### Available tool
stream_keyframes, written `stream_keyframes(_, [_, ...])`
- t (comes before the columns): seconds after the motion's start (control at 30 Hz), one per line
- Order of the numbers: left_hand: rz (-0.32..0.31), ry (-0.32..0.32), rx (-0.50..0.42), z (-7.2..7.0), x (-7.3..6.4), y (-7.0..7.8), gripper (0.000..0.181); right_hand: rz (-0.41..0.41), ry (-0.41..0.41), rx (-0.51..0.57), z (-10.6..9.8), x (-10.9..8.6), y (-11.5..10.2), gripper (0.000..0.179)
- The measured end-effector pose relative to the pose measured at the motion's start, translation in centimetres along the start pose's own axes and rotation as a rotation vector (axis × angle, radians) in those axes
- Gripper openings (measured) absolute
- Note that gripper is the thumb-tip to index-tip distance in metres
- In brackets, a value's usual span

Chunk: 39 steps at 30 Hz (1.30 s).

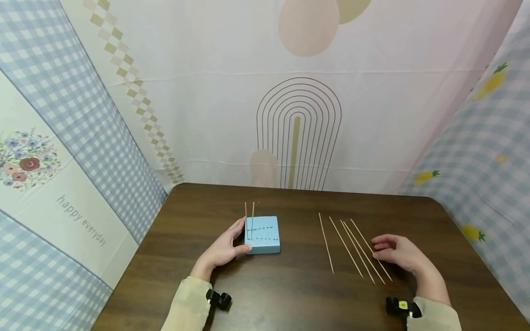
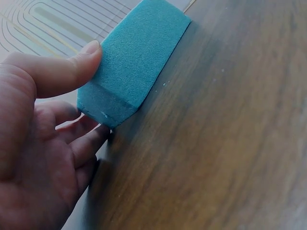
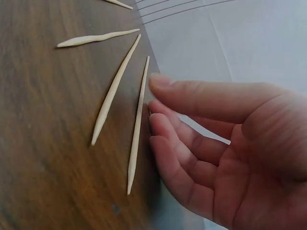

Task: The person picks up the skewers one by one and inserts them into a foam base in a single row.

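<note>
A light blue foam-like block (image 1: 265, 232) with two rows of dark marks on top lies on the table. Two thin wooden sticks (image 1: 253, 214) stand upright at its left side. My left hand (image 1: 223, 248) grips that side, thumb at the near corner and fingers round the far part; the left wrist view shows the thumb against the block's side face (image 2: 134, 52). To the right, my right hand (image 1: 403, 255) hovers beside the rightmost loose stick (image 1: 366, 243), thumb and fingertips close to it. The right wrist view shows loosely bent fingers (image 3: 172, 158) with nothing between them.
Several more thin sticks, among them the leftmost one (image 1: 326, 242), lie slanted on the brown wooden table (image 1: 298, 294) between block and right hand. A patterned cloth (image 1: 215, 115) hangs behind the table, with checked cloth at both sides.
</note>
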<state>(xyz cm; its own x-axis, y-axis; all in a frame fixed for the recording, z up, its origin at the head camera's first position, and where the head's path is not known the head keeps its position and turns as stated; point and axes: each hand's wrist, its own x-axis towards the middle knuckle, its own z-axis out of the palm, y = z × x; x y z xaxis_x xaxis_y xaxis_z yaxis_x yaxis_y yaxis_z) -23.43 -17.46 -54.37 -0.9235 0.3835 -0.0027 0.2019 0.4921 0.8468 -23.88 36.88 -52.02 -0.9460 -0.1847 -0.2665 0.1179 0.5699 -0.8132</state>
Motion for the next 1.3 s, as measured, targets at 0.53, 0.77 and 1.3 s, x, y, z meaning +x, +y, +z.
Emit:
stream_keyframes(0.53, [-0.018, 0.008, 0.0, 0.02, 0.16, -0.12, 0.094, 0.021, 0.0, -0.042, 0.34, 0.52, -0.39, 0.05])
stream_keyframes(0.77, [-0.015, 0.007, 0.007, 0.06, 0.08, 0.03, 0.094, -0.001, 0.024, -0.142, 0.35, 0.57, -0.48, 0.049])
stream_keyframes(1.3, [-0.014, 0.001, -0.004, 0.04, 0.11, -0.02, 0.095, -0.002, 0.004, -0.088, 0.07, 0.54, -0.03, 0.054])
